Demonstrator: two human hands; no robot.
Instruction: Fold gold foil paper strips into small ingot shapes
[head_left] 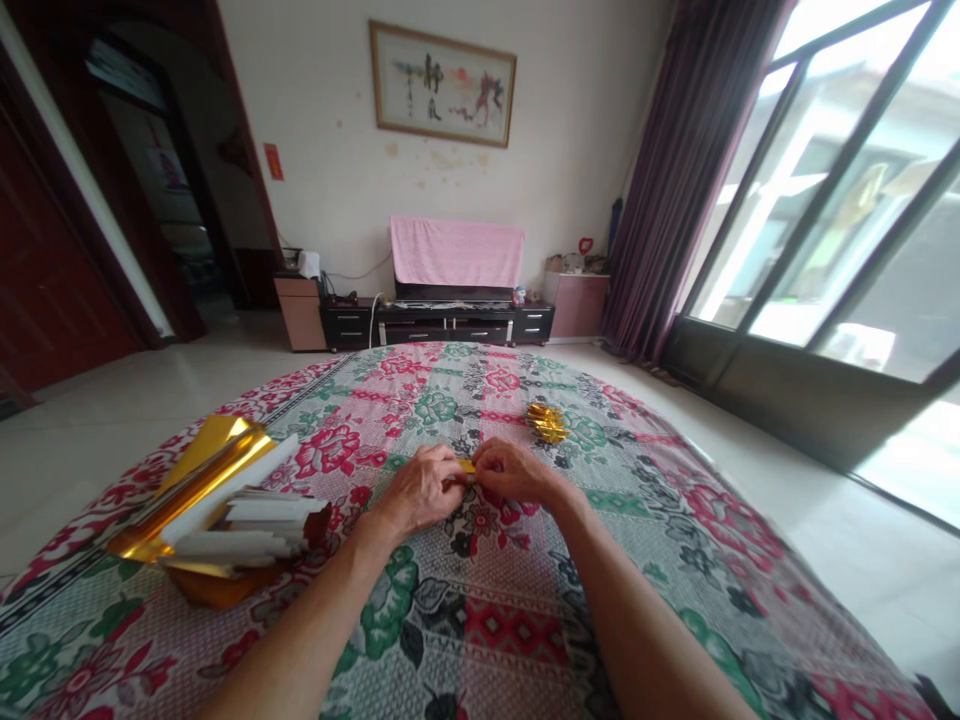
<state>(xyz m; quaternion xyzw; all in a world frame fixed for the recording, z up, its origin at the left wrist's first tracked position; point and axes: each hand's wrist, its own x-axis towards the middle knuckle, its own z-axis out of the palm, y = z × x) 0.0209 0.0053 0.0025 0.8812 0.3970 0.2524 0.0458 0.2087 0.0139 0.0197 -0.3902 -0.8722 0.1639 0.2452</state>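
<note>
A small piece of gold foil paper (468, 467) is pinched between my two hands, low over the flowered cloth. My left hand (429, 485) is closed on its left end, and my right hand (517, 470) is closed on the other end. Fingers cover most of the piece, so its full shape is hidden. Just beyond my right hand lies a small pile of folded gold foil pieces (547, 423). Off to the left rests a stack of gold foil sheets (214, 475), with white-backed paper strips (262, 515) bundled against it.
The patterned tablecloth (420, 620) covers a wide rounded surface in front of me. Past its far edge stands a low black cabinet (420, 328) with a pink cloth (457, 250) above it. Purple curtains (667, 190) and large windows (847, 190) are on the right.
</note>
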